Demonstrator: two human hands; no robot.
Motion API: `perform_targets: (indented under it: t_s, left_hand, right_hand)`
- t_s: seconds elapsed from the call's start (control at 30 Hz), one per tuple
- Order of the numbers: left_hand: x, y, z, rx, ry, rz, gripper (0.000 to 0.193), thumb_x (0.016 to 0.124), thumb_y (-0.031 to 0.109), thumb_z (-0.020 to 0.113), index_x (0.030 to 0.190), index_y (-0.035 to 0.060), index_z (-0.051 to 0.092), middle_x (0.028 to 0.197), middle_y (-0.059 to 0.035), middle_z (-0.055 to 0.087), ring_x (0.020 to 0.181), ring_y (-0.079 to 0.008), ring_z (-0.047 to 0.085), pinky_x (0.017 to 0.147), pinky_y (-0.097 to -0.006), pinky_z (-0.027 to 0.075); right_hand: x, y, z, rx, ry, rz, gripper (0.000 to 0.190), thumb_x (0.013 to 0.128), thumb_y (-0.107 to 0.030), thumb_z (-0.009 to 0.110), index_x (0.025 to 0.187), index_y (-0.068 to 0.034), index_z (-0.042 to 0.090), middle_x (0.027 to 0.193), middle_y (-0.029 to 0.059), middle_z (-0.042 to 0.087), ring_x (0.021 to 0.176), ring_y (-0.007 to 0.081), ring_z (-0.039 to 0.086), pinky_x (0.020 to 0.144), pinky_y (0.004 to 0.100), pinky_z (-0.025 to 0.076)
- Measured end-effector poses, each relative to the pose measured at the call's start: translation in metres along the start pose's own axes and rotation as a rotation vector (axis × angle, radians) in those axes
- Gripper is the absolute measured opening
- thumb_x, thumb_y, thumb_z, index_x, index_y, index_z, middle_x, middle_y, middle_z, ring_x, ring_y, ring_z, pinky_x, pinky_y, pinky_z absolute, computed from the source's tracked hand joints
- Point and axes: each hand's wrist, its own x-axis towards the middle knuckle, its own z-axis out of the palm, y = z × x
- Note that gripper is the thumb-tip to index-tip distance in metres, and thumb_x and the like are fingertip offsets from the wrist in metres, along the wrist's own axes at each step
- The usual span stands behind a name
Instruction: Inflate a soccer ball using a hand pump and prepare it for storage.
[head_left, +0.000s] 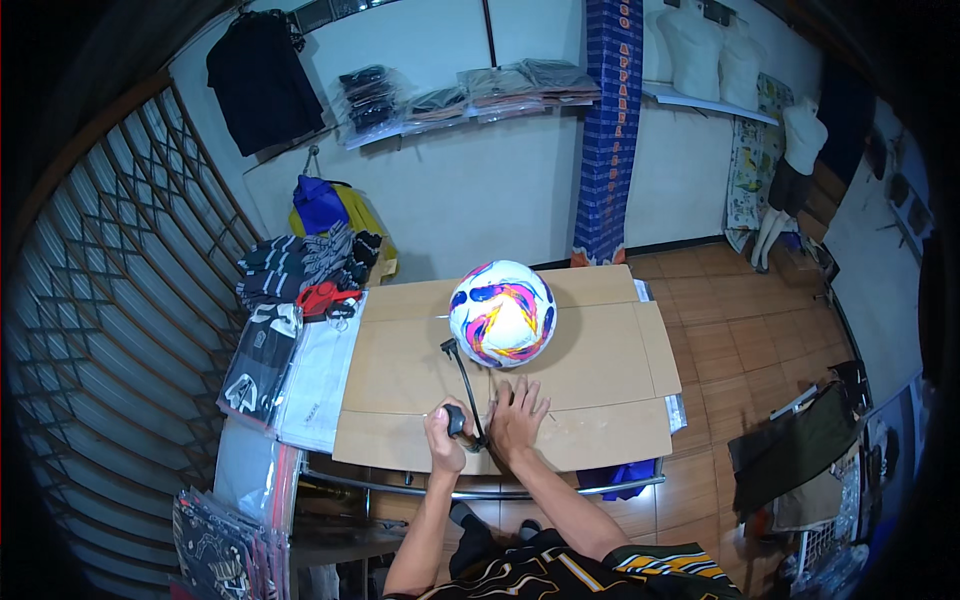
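Observation:
My left hand (448, 435) is closed around a small hand pump (454, 420) with a dark handle, over the near part of a flattened cardboard sheet (600, 352). From the pump a thin black hose (466, 379) runs up to a dark end piece beside the ball. The white soccer ball (503, 315) with pink, blue and yellow patterns rests on the cardboard, beyond both hands. My right hand (516, 421) lies palm down on the cardboard with its fingers spread, just right of the pump, holding nothing.
Left of the cardboard are packaged garments (262, 360), a red item (327, 298) and folded striped cloth (289, 262). A metal rail (540, 494) runs along the near edge. A garment rack (799, 442) stands at the right. Bagged clothes (525, 86) lie on a wall shelf.

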Motion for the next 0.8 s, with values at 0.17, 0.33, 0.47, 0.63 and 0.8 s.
perform_targets:
  t_s: [0.17, 0.33, 0.47, 0.63, 0.8]
  left_hand:
    - [-0.009, -0.023, -0.001, -0.001, 0.008, -0.007, 0.055, 0.101, 0.050, 0.037, 0.073, 0.0048, 0.049, 0.061, -0.0045, 0.047, 0.056, -0.0147, 0.045, 0.055, -0.0293, 0.034]
    - [-0.010, -0.034, -0.009, 0.028, 0.021, -0.007, 0.056, 0.100, 0.045, 0.033, 0.069, 0.0018, 0.051, 0.060, -0.0074, 0.052, 0.056, -0.0162, 0.049, 0.055, -0.0305, 0.037]
    - [-0.005, -0.023, -0.007, -0.002, 0.020, -0.059, 0.053, 0.102, 0.039, 0.032, 0.069, 0.0026, 0.051, 0.060, -0.0077, 0.052, 0.056, -0.0163, 0.049, 0.055, -0.0307, 0.038]
    - [0.011, 0.026, -0.006, -0.057, 0.044, -0.022, 0.049, 0.104, 0.034, 0.032, 0.071, 0.0027, 0.051, 0.060, -0.0074, 0.052, 0.055, -0.0157, 0.049, 0.055, -0.0306, 0.038]
    - [0.017, 0.051, -0.002, -0.049, -0.007, -0.008, 0.049, 0.102, 0.045, 0.034, 0.076, 0.0060, 0.049, 0.061, -0.0062, 0.047, 0.057, -0.0159, 0.045, 0.058, -0.0304, 0.036]
  right_hand:
    - [0.004, 0.001, 0.003, 0.029, -0.025, 0.008, 0.051, 0.096, -0.030, 0.058, 0.142, -0.009, 0.048, 0.156, 0.0229, 0.038, 0.147, 0.0474, 0.028, 0.114, 0.0708, 0.020]
    - [0.005, -0.002, 0.000, 0.067, -0.034, 0.011, 0.050, 0.097, -0.030, 0.058, 0.142, -0.011, 0.048, 0.157, 0.0224, 0.038, 0.148, 0.0474, 0.026, 0.115, 0.0707, 0.017]
    - [0.005, -0.001, -0.004, 0.071, -0.052, 0.018, 0.049, 0.098, -0.030, 0.057, 0.141, -0.010, 0.047, 0.157, 0.0225, 0.037, 0.148, 0.0474, 0.026, 0.115, 0.0707, 0.017]
    - [0.001, 0.002, -0.002, 0.068, -0.049, -0.003, 0.049, 0.097, -0.029, 0.058, 0.141, -0.009, 0.048, 0.157, 0.0238, 0.037, 0.146, 0.0488, 0.029, 0.114, 0.0709, 0.019]
    - [0.002, 0.003, -0.005, 0.105, 0.041, -0.062, 0.045, 0.097, -0.026, 0.057, 0.138, -0.008, 0.048, 0.152, 0.0285, 0.041, 0.142, 0.0535, 0.032, 0.109, 0.0749, 0.022]
